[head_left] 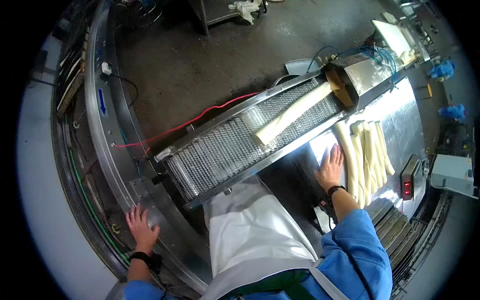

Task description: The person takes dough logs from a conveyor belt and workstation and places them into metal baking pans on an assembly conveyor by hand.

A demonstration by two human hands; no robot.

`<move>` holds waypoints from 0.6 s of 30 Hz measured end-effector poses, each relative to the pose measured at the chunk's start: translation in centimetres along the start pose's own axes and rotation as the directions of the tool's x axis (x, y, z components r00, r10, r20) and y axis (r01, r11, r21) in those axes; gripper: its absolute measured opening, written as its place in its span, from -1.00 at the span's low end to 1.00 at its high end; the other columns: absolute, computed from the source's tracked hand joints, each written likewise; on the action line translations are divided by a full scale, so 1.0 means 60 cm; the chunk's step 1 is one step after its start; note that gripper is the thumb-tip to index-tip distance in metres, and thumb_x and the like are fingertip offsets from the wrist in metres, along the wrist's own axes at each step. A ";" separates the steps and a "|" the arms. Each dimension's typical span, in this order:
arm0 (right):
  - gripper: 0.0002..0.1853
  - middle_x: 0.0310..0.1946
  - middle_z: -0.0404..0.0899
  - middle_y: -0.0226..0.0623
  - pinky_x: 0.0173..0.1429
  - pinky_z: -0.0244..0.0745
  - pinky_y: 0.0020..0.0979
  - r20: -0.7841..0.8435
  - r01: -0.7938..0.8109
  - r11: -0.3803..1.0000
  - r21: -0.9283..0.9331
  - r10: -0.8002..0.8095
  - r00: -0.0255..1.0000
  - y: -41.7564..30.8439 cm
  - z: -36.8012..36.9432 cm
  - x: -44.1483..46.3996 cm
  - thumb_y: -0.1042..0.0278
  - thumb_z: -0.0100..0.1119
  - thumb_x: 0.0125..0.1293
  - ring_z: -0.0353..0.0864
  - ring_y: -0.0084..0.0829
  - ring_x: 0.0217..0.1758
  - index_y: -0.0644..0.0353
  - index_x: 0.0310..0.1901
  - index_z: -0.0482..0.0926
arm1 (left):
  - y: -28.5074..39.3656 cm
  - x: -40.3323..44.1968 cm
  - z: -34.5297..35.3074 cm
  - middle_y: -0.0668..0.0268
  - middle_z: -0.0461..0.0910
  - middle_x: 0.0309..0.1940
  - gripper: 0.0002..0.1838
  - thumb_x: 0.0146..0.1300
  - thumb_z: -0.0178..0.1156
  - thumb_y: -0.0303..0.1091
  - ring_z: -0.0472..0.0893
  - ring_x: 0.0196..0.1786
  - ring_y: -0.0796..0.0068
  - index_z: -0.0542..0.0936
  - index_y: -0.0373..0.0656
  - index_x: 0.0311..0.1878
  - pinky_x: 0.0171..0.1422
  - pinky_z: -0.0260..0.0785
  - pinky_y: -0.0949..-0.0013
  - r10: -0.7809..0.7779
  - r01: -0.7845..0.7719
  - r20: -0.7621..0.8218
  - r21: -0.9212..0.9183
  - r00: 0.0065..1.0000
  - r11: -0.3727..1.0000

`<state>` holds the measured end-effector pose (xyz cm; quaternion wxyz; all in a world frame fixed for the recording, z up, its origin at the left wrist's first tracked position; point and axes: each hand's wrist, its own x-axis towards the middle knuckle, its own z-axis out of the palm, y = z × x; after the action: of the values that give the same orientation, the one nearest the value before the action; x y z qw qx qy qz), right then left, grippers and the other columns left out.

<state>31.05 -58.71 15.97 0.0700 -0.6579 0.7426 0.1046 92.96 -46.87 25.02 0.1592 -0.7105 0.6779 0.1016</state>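
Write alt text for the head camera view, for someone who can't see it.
A worker's right hand spreads open at a metal table, beside a row of pale, dough-like rolls. The open left hand is at a curved metal frame. Ahead, another roll lies on a mesh conveyor.

The belt [215, 155] is of metal mesh, rough to look at and shining brightly in places, while its frame [272, 158] seems to be smooth metal. The table [402, 112] is also metal, flat and very glossy. The housing [372, 72] shows metal with a polished shine; the rail [105, 150] is smooth metal, but duller. The strips [369, 155] look smooth, with a soft sheen. The apron [250, 225] resembles glossy plastic, the sleeve [352, 235] is matt cloth, and the floor [175, 75] is glossy in patches.
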 end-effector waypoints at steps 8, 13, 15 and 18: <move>0.04 0.42 -0.12 0.06 0.49 -0.28 0.01 -0.132 0.111 0.994 0.014 -0.108 0.985 0.013 0.020 -0.006 0.20 0.38 -0.09 -0.20 -0.02 0.51 0.25 0.39 -0.05 | 0.020 -0.009 0.007 0.15 0.24 0.29 -0.44 -0.17 0.29 -0.29 0.09 0.42 0.11 0.47 -0.19 0.00 0.53 -0.24 -0.02 -0.026 0.028 -0.092 0.020 0.995 0.999; 0.00 0.36 0.01 0.09 0.49 -0.23 0.01 -0.261 0.195 0.976 0.092 -0.165 0.951 0.018 0.028 -0.009 0.22 0.39 -0.11 -0.08 0.00 0.46 0.30 0.35 0.03 | 0.013 -0.017 0.040 0.17 0.29 0.27 -0.45 -0.20 0.29 -0.34 0.12 0.41 0.13 0.47 -0.16 0.00 0.53 -0.20 0.03 -0.007 0.018 -0.238 0.045 0.971 0.999; -0.15 0.33 0.08 0.07 0.47 -0.16 0.01 -0.362 0.236 0.962 0.137 -0.173 0.916 0.021 0.038 -0.009 0.23 0.34 -0.01 -0.03 0.03 0.44 0.30 0.30 0.13 | 0.016 -0.021 0.041 0.20 0.30 0.27 -0.48 -0.17 0.27 -0.36 0.12 0.41 0.13 0.48 -0.14 -0.01 0.53 -0.19 0.06 0.000 0.014 -0.243 0.056 0.970 0.998; -0.37 0.29 0.15 0.04 0.44 -0.08 0.06 -0.549 0.324 0.912 0.253 -0.141 0.824 0.046 0.066 -0.032 0.26 0.24 0.14 -0.03 0.11 0.42 0.24 0.23 0.27 | 0.031 -0.020 0.043 0.20 0.33 0.26 -0.47 -0.05 0.24 -0.38 0.12 0.41 0.13 0.45 -0.15 0.09 0.53 -0.17 0.08 -0.105 0.116 -0.234 0.034 0.967 0.993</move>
<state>28.45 -55.57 12.80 -0.0097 -0.7264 0.6530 -0.2141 91.19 -44.90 22.90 0.1011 -0.7503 0.6533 -0.0071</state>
